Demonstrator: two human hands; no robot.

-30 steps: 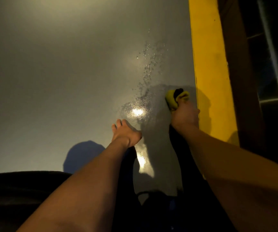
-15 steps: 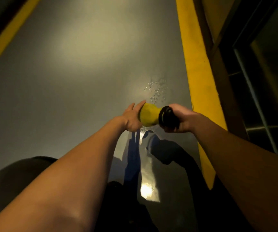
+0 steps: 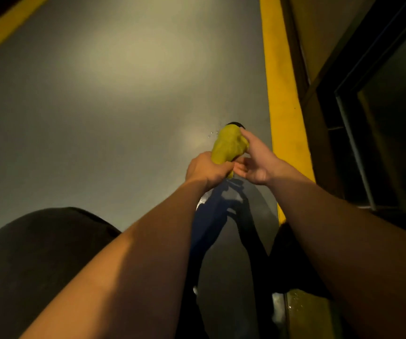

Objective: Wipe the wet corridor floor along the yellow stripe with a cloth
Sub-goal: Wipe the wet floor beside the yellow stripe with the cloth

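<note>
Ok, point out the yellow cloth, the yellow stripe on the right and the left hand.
Crumpled yellow cloth (image 3: 229, 145): head view, middle of the bunched fabric.
Yellow painted floor stripe on the right (image 3: 280, 94): head view, bare mid-length paint.
Left hand (image 3: 205, 170): head view, back of the hand gripping the cloth.

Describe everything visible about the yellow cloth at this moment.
The yellow cloth is bunched into an upright wad, soft and wrinkled, with a dark part showing at its top edge. It is held up above the grey floor, beside the yellow stripe. The left hand grips its lower end; the right hand touches its upper side with straight fingers. Whether it is wet cannot be told.
</note>
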